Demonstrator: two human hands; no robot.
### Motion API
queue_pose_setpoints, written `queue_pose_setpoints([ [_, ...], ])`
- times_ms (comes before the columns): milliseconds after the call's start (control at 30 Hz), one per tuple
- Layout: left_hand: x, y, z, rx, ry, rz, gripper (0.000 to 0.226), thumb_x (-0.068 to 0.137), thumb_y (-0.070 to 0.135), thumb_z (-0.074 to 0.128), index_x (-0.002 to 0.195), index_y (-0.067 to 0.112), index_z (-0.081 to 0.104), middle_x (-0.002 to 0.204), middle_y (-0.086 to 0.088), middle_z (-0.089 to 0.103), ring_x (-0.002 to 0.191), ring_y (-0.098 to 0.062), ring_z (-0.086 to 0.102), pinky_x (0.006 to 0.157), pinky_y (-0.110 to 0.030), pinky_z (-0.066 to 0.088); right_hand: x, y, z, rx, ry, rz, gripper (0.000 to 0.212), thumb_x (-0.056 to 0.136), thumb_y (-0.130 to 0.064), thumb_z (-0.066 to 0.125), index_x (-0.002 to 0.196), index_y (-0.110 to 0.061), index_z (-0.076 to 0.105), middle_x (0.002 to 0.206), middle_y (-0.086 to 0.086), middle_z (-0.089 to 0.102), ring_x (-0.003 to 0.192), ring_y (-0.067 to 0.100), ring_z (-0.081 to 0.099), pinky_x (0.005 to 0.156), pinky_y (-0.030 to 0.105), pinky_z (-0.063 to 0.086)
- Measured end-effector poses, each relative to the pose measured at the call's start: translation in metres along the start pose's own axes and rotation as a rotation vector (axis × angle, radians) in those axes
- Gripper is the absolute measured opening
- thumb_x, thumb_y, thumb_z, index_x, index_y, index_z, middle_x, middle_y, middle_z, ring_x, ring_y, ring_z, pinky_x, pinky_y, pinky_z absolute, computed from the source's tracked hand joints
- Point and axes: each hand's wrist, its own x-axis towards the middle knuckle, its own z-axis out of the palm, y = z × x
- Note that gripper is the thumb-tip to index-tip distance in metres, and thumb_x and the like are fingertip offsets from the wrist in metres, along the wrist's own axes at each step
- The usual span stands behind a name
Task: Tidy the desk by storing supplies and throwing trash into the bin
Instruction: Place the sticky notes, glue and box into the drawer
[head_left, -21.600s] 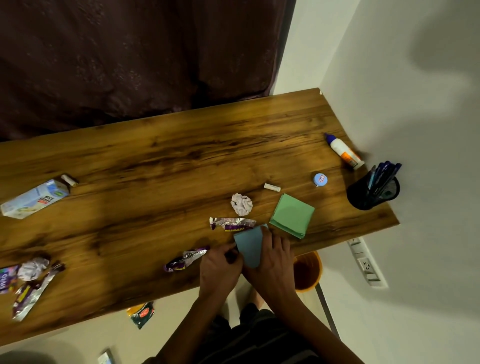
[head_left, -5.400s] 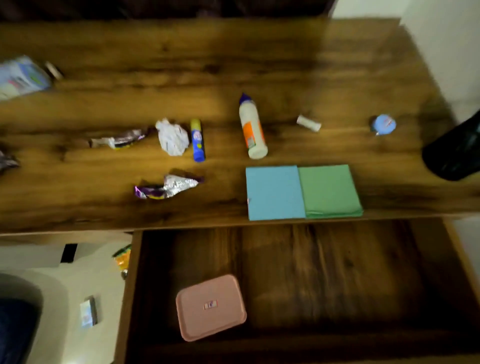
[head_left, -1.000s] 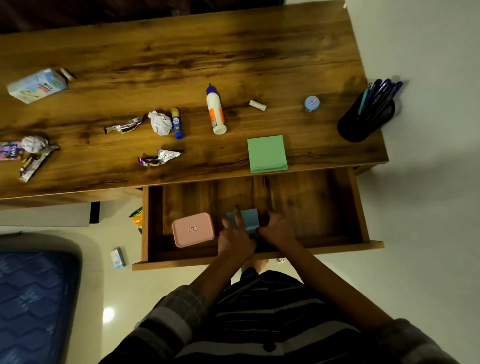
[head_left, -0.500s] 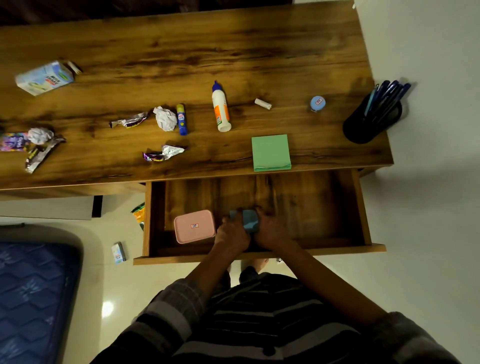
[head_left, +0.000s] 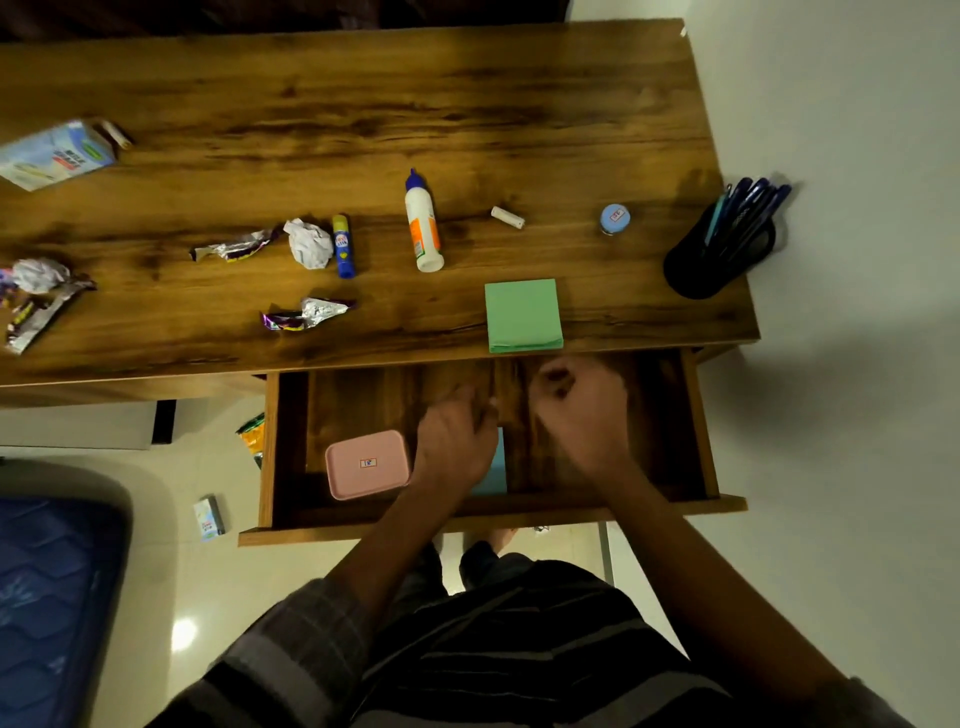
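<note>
Hands (head_left: 457, 441) apparently empty above drawer (head_left: 291, 447), hiding blue pad (head_left: 496, 467).

Inside the open wooden drawer (head_left: 291, 447), a pink rectangular lidded box (head_left: 367, 464) blocks the left part; the right part lies bare. On the wooden desk (head_left: 363, 93), the far half is bare, while a square green notepad (head_left: 522, 315) crowds the near edge.

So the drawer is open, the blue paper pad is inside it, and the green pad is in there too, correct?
Not quite. The drawer is open and the blue paper pad lies inside, but the head view shows the green pad on the desk, at its front edge.
</note>
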Motion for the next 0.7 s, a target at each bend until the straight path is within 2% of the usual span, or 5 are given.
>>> queue_pose_setpoints([
  [133,0.038,0.035,-0.016,-0.323,0.163,-0.046,0.039,0.100,0.031,0.056,0.133,0.012,0.064,0.127,-0.007,0.068,0.112,-0.021,0.067,0.094,-0.037,0.057,0.047,-0.027,-0.020,0.133,0.149,0.054,0.038,0.082,-0.043,0.063,0.111,-0.020,0.070,0.109,-0.002,0.069,0.096,0.011,0.067,0.077,0.023,0.057],
  [267,0.076,0.060,-0.022,-0.622,0.031,-0.340,0.033,0.105,0.032,0.051,0.132,0.017,0.061,0.126,-0.001,0.064,0.115,-0.022,0.063,0.089,-0.036,0.058,0.086,-0.035,-0.020,0.108,0.000,0.224,0.021,0.088,-0.027,0.066,0.089,-0.006,0.068,0.087,0.005,0.067,0.077,0.015,0.064,0.049,0.012,0.037],
  [467,0.092,0.068,-0.013,-0.655,0.000,-0.436,0.042,0.107,0.039,0.044,0.140,0.015,0.056,0.134,-0.005,0.061,0.116,-0.022,0.058,0.083,-0.029,0.045,0.096,-0.032,-0.013,0.129,-0.068,0.302,0.025,0.088,-0.019,0.069,0.105,-0.001,0.073,0.095,0.010,0.070,0.082,0.019,0.063,0.059,0.022,0.041],
  [600,0.079,0.054,-0.011,-0.650,0.057,-0.449,0.022,0.105,0.036,0.054,0.112,0.021,0.068,0.094,0.010,0.063,0.087,-0.008,0.058,0.087,-0.036,0.053,0.078,-0.017,-0.009,0.250,-0.008,0.362,0.027,0.082,-0.026,0.080,0.099,-0.006,0.074,0.095,0.007,0.075,0.084,0.019,0.071,0.067,0.032,0.058],
  [700,0.058,0.040,-0.005,-0.580,0.093,-0.402,0.021,0.101,0.032,0.062,0.114,0.019,0.072,0.101,0.008,0.069,0.095,-0.012,0.065,0.084,-0.033,0.057,0.053,-0.008,-0.007,0.386,-0.017,0.393,0.029,0.081,-0.028,0.082,0.105,-0.014,0.076,0.103,0.001,0.076,0.091,0.013,0.071,0.079,0.037,0.063],
])
